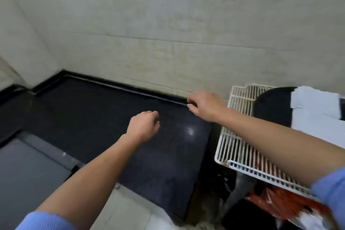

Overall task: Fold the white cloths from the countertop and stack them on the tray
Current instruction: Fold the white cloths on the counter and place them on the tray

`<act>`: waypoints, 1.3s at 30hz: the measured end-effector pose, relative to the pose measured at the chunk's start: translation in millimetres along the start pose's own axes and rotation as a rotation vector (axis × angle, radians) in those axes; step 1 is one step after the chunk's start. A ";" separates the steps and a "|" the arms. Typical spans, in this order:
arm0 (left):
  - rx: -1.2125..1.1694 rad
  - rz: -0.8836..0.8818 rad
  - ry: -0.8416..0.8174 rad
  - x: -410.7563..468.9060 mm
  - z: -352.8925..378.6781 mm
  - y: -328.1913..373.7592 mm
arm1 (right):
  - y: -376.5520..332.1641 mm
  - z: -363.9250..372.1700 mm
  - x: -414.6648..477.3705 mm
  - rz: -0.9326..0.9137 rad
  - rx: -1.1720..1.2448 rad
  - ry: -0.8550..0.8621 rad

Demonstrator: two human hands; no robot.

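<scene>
A stack of folded white cloths [315, 106] lies on a round black tray [270, 104] at the right edge, the tray resting on a white wire rack [233, 147]. My left hand [144, 126] hovers over the black countertop [93, 114] with its fingers loosely curled and nothing in them. My right hand [203, 105] reaches across near the counter's back edge, fingers loosely bent, also holding nothing. No cloth shows on the countertop.
A beige tiled wall [168, 33] rises behind the counter. A grey sink or panel [28, 170] sits at the lower left. Under the rack lie red packaging [276, 201] and dark clutter.
</scene>
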State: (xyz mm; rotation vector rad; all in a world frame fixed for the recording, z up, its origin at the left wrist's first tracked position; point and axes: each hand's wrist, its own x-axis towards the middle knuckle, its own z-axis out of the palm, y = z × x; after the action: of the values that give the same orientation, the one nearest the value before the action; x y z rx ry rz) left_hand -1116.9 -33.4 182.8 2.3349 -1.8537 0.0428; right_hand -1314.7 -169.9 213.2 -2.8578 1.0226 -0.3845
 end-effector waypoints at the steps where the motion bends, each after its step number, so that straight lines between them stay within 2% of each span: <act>1: 0.016 -0.043 0.004 -14.7 -4.2 -27.9 | -27.8 9.8 12.9 -0.043 0.010 -0.030; 9: 0.120 -0.313 -0.008 -141.8 -39.0 -257.5 | -264.1 99.8 106.8 -0.309 0.061 -0.158; 15: 0.142 -0.513 -0.035 -219.9 -61.7 -392.7 | -417.5 140.6 159.8 -0.459 0.107 -0.213; 26: 0.130 -0.758 -0.091 -251.3 -58.0 -567.7 | -591.1 227.4 299.5 -0.700 0.107 -0.266; 33: 0.141 -0.972 -0.035 -248.2 -92.4 -699.2 | -716.1 265.5 420.2 -0.818 0.156 -0.281; 39: 0.124 -1.122 0.001 -276.2 -108.2 -783.5 | -825.0 296.1 477.6 -0.951 0.154 -0.345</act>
State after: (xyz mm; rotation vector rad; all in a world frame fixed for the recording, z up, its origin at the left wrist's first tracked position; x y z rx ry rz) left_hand -412.7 420.3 172.1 3.0646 -0.3317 0.0195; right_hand -375.4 163.5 158.6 -2.9031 -0.4412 0.0036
